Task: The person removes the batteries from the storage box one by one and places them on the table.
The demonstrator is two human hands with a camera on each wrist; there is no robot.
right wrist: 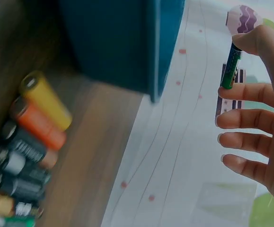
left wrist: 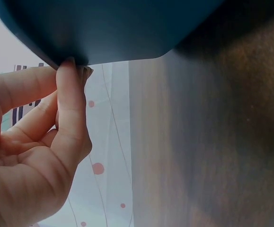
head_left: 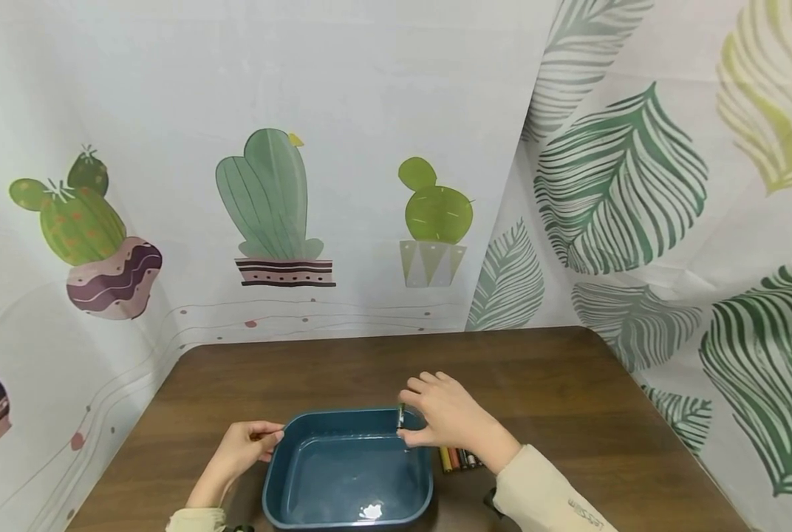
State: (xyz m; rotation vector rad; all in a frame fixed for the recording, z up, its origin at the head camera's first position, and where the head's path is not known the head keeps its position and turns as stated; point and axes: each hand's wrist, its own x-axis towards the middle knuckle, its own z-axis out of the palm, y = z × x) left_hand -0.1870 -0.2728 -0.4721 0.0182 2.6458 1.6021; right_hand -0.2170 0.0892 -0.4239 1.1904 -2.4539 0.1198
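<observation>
A dark blue rectangular basin (head_left: 349, 473) stands on the table. My left hand (head_left: 241, 448) pinches its left rim near the far corner; in the left wrist view, thumb and fingertips meet at the edge of the basin (left wrist: 113, 33). Over the basin's right far corner, my right hand (head_left: 445, 414) holds a small battery (head_left: 400, 416) by its ends between thumb and index finger. Green and black colours show on that battery (right wrist: 232, 66) in the right wrist view, where the other fingers are spread. Nothing is visible inside the basin.
Several batteries (head_left: 460, 459) lie in a row on the brown wooden table (head_left: 502, 369), right of the basin and partly under my right forearm. Among them are a yellow battery (right wrist: 46, 99) and an orange battery (right wrist: 38, 123). A printed cloth (head_left: 369, 148) hangs behind the table.
</observation>
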